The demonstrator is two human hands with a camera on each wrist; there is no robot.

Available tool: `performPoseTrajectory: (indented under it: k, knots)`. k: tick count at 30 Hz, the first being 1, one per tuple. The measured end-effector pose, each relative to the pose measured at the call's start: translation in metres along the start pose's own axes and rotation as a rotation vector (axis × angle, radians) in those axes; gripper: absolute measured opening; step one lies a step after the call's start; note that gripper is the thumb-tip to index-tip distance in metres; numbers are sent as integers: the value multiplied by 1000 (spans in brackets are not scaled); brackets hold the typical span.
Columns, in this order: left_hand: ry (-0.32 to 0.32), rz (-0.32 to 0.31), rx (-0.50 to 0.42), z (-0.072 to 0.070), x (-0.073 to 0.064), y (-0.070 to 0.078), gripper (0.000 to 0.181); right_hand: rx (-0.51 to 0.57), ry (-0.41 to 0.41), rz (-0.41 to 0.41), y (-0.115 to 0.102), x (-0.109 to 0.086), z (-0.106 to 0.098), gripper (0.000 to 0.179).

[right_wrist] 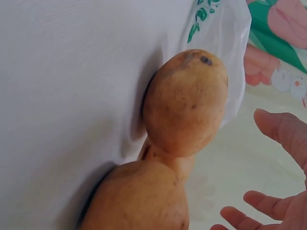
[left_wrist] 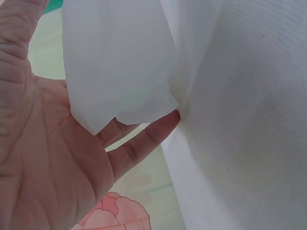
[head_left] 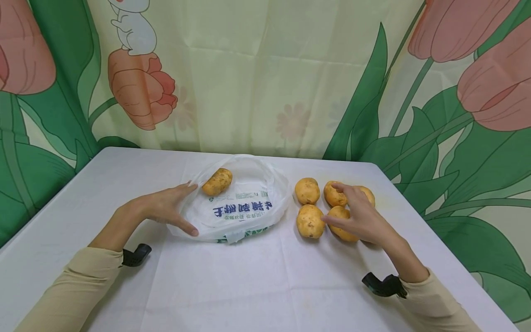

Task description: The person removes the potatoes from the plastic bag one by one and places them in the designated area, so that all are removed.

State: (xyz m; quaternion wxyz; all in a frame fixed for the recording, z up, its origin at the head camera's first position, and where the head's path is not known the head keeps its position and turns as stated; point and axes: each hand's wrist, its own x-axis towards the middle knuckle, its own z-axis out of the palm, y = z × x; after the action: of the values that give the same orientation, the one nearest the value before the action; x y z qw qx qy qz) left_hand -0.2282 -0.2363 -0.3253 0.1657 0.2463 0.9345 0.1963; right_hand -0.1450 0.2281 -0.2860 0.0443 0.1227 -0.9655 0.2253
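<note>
A white plastic bag (head_left: 242, 226) with blue and green print lies spread open on the table, one potato (head_left: 217, 181) inside it at the left. My left hand (head_left: 170, 210) rests at the bag's left edge, thumb and fingers spread apart. In the left wrist view the bag's plastic (left_wrist: 120, 57) hangs in front of the fingers. To the right of the bag sits a group of several potatoes (head_left: 310, 221). Above the right part of that group my right hand (head_left: 365, 219) hovers with spread fingers, partly hiding some of them. The right wrist view shows it apart from the nearest potato (right_wrist: 187, 103).
A white cloth covers the table (head_left: 224, 286). Behind it hangs a curtain (head_left: 265, 92) printed with tulips, leaves and a rabbit. Black wrist cameras (head_left: 137, 255) are strapped below both hands.
</note>
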Motion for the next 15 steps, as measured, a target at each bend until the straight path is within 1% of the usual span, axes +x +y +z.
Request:
performPoseTrajectory:
  k: [6, 15]
  knots:
    - [4, 3, 7, 0, 0, 1, 138, 19, -8, -15, -11, 6, 5, 90]
    - [-9, -13, -4, 0, 1, 2, 138, 21, -10, -69, -27, 16, 15, 89]
